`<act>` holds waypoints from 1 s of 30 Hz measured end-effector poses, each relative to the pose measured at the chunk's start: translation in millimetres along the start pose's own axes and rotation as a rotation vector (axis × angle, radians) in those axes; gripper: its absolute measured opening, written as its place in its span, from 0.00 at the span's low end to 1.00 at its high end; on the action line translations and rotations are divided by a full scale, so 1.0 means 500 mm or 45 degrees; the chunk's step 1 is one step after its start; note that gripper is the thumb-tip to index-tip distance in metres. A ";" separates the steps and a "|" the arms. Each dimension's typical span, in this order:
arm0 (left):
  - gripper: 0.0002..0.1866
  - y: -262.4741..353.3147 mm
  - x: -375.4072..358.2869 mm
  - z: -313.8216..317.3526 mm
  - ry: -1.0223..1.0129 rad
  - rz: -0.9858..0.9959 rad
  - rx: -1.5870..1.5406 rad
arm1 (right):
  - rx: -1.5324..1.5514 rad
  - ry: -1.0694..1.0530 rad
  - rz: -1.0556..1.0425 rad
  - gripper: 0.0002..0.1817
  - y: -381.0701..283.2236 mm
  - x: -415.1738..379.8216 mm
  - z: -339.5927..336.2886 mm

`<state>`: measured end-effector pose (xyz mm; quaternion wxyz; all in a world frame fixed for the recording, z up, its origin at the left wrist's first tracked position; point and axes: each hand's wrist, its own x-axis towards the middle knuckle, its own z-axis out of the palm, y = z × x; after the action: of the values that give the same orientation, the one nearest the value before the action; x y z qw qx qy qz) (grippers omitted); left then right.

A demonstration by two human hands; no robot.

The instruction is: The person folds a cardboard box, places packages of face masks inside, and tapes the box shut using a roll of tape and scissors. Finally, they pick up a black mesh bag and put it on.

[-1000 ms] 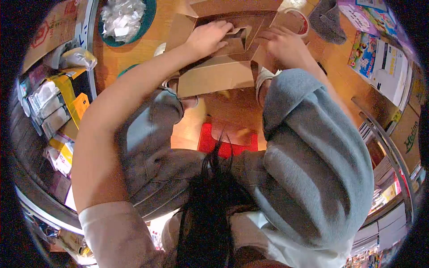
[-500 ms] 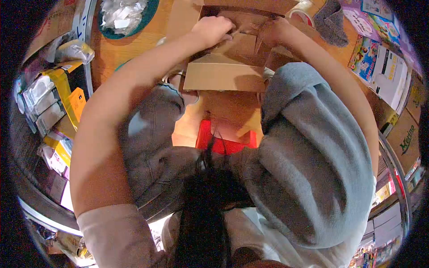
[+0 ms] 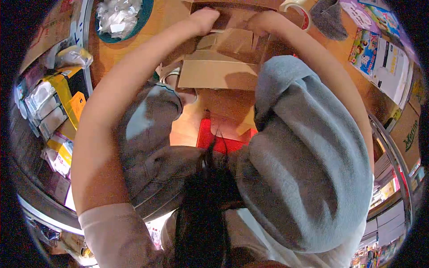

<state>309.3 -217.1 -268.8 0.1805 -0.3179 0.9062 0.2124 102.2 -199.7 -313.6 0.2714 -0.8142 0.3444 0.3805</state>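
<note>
An open brown cardboard box [image 3: 218,75] stands on the floor between my feet, its near flap folded down toward me. My left hand [image 3: 206,20] is over the far left part of the box, fingers curled in and partly hidden against the cardboard. On the far right side, my right hand [image 3: 265,22] bends its fingers down onto the inner cardboard. Between and below both hands, folded cardboard panels [image 3: 234,41] show inside the box. What lies under the fingertips is hidden.
A dark green bin [image 3: 147,20] holding crumpled clear plastic [image 3: 118,18] stands at far left. Right of the box lie a tape roll [image 3: 298,10], grey cloth [image 3: 328,18] and colourful printed packs [image 3: 365,52]. Yellow packages [image 3: 66,100] line the left; a red object [image 3: 206,134] is below.
Both hands have moved farther away from me, and the right hand has come inward toward the left one. More of the inner cardboard panels now shows. The view has shifted slightly.
</note>
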 end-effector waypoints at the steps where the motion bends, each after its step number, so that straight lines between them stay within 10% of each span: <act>1: 0.09 0.007 -0.002 -0.012 -0.026 -0.012 0.047 | -0.049 -0.023 0.052 0.27 -0.004 -0.003 -0.005; 9: 0.08 0.048 -0.059 -0.066 -0.289 0.103 0.256 | -0.035 0.197 -0.286 0.19 0.016 0.009 -0.017; 13: 0.14 0.093 -0.104 -0.015 -0.415 0.061 0.423 | -0.144 1.018 -0.020 0.11 -0.044 -0.062 -0.034; 16: 0.15 0.095 -0.100 0.009 -0.409 -0.021 0.366 | 0.045 1.054 -0.137 0.10 -0.097 -0.070 -0.076; 17: 0.15 0.084 -0.099 0.018 -0.396 0.012 0.387 | 0.361 0.631 -0.005 0.24 -0.121 -0.078 -0.112; 30: 0.24 0.073 -0.103 0.011 -0.389 0.039 0.368 | 0.101 0.555 -0.042 0.17 -0.137 -0.048 -0.080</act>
<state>324.6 -162.8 -239.8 0.3562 -0.2391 0.8941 0.1286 160.4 -177.2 -259.2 0.2284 -0.8715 0.3961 0.1771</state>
